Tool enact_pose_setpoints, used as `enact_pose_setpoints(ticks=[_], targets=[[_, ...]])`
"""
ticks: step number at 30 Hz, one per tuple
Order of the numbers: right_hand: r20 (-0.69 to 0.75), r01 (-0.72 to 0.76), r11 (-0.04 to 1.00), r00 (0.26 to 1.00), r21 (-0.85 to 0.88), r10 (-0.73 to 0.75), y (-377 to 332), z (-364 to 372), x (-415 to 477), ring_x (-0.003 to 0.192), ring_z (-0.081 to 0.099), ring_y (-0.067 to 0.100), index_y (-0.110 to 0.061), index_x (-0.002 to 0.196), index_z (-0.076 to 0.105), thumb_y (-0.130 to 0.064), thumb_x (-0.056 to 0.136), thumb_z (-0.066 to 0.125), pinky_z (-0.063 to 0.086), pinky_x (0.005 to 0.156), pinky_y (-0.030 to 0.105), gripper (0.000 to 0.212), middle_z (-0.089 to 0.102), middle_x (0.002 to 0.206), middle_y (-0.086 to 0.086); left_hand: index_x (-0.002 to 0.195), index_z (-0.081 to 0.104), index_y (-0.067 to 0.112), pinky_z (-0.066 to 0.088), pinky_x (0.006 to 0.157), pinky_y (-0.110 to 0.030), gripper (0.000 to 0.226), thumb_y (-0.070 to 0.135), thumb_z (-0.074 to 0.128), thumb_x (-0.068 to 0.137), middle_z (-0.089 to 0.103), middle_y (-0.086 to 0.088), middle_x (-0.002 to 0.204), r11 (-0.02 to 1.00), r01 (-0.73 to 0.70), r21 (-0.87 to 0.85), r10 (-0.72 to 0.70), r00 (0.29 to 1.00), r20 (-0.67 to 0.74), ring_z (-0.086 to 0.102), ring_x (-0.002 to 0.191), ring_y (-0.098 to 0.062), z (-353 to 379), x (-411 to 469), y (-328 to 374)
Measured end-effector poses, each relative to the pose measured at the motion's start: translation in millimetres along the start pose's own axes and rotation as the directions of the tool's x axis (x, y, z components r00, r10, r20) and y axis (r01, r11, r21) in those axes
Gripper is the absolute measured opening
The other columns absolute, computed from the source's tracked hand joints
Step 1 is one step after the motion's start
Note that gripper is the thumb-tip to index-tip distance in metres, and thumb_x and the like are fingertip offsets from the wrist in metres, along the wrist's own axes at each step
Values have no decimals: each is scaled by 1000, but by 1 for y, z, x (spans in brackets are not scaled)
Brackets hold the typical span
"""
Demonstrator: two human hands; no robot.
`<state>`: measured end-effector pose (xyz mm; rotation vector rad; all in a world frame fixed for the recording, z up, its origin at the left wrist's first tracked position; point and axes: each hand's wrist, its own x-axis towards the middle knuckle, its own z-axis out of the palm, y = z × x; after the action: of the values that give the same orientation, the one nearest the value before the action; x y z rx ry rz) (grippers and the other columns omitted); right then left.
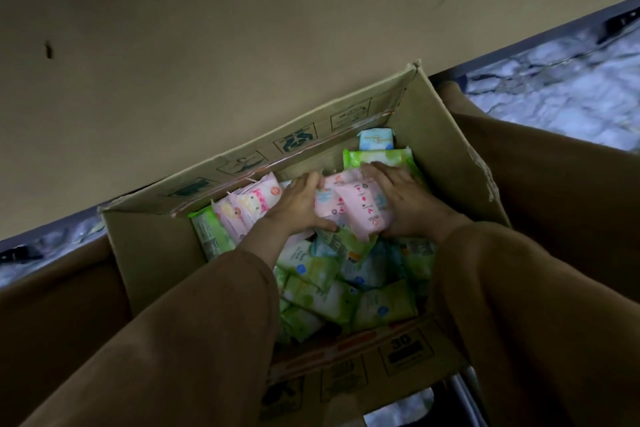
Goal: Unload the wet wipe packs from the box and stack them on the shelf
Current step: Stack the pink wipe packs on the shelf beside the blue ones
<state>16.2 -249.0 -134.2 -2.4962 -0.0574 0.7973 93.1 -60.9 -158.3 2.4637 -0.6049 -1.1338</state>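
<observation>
Setting: probable shop stockroom or storage area, dimly lit. Evidence: open brown corrugated cardboard shipping carton [446, 149] with printed handling symbols, filled with assorted pink, green and blue plastic wet wipe packs [322, 291]; plain beige wall [207, 45]; mottled grey-white floor [571, 94].

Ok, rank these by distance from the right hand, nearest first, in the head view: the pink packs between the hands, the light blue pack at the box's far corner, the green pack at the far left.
From the right hand:
1. Pink wet wipe packs, in its grip.
2. Light blue wet wipe pack, beyond it at the far corner.
3. Green wet wipe pack, past the left hand.
</observation>
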Motion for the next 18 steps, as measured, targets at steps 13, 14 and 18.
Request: enact_pose_setpoints(ticks=[13,14,18], targets=[[-236,-219,958,956,-187,173,-7,12,-8,129,33,33,-6,142,26,-45,69,73,18,111,41,95,37,139,18,144,23,13,37,98,-31,94,41,74,70,38,-10,144,967,9,254,14,996,-88,43,126,-28,-1,-5,7],[-313,-246,948,934,-203,175,-11,14,-11,123,41,38,-2,137,35,-46,63,77,25,108,46,96,45,132,23,143,23,12,36,98,-31,92,40,73,72,39,-10,143,964,28,266,8,991,-135,42,126,-28,-3,-10,9],[-503,-300,921,852,-248,142,-32,13,-20,83,65,40,3,105,62,-52,28,86,51,79,52,98,66,92,23,142,25,11,30,101,-30,87,41,70,74,40,-10,141,962,67,263,23,945,-327,39,128,-27,-18,-38,13]])
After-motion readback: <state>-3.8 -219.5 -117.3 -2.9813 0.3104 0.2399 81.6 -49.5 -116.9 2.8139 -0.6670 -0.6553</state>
